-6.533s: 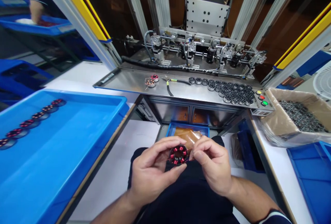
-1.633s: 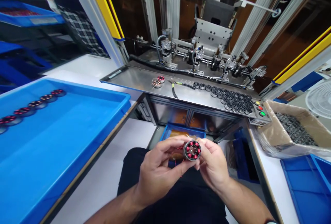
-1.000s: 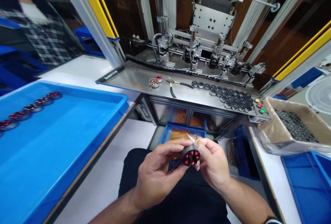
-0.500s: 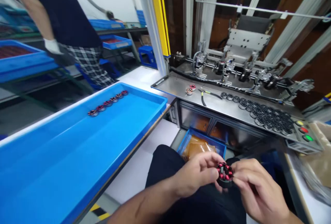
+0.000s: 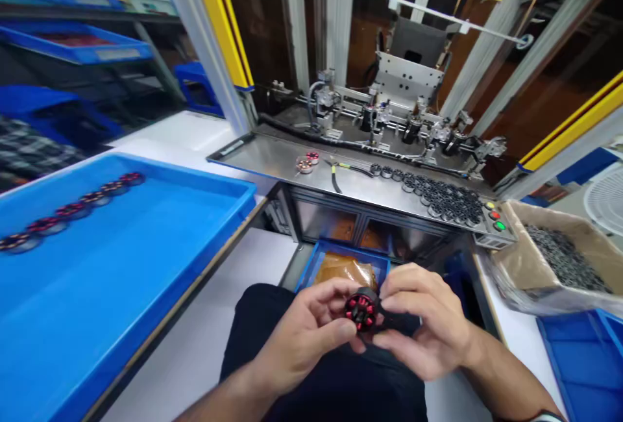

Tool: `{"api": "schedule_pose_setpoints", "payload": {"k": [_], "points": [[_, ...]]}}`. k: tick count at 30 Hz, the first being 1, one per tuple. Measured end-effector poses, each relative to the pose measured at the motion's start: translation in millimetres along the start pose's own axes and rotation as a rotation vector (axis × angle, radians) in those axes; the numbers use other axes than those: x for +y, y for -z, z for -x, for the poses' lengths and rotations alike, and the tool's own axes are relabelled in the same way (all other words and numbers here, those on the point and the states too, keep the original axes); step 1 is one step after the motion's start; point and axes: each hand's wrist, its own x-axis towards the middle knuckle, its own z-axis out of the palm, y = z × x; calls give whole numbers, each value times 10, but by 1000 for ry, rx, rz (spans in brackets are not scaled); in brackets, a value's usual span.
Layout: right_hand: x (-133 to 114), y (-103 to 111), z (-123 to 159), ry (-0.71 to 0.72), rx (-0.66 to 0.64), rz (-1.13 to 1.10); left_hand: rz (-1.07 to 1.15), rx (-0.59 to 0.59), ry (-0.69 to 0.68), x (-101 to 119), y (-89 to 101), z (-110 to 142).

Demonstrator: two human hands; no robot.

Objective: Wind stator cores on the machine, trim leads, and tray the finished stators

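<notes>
Above my lap, a motor stator (image 5: 361, 310) with red wire windings and a black rim is tilted so its wound face shows. My left hand (image 5: 311, 328) grips it from the left, thumb at the lower edge and fingers behind. From the right, my right hand (image 5: 428, 321) has its fingertips on the rim, with the thumb lower down. Whatever lies in the dark gap between the right thumb and fingers cannot be made out.
A blue tray (image 5: 195, 240) on the left holds a row of wound stators (image 5: 73, 210). On the machine's metal ledge lie two stators (image 5: 306, 165), wire cutters (image 5: 335, 175) and many black cores (image 5: 438, 195). Control buttons (image 5: 495, 215) and a carton (image 5: 540, 266) of dark parts stand right.
The view has swung right, bringing the carton into sight. The stator has turned in my hands, so its wound face points more toward me. Most of the co-worker has left the view.
</notes>
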Motion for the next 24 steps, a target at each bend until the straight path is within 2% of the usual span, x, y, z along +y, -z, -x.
{"api": "schedule_pose_setpoints", "payload": {"k": [5, 10, 13, 16, 18, 20, 23, 24], "points": [[84, -11, 14, -10, 40, -6, 2, -11, -26, 8, 1, -40], [17, -36, 34, -11, 24, 49, 3, 27, -64, -2, -17, -39], [-55, -49, -4, -115, 32, 86, 53, 31, -177, 12, -19, -28], [-102, -52, -84, -247, 44, 28, 145, -4, -307, 54, -17, -39], [-113, -39, -139, -245, 3, -28, 202, -15, -328, 75, -9, -67], [-113, -15, -178, -180, -76, -53, 203, -55, -225, 67, 9, -103], [-116, 41, -215, -79, -158, -19, 212, -311, 98, -10, 53, -147], [-121, 61, -228, -59, -169, 1, 223, -398, 166, -43, 67, -154]]}}
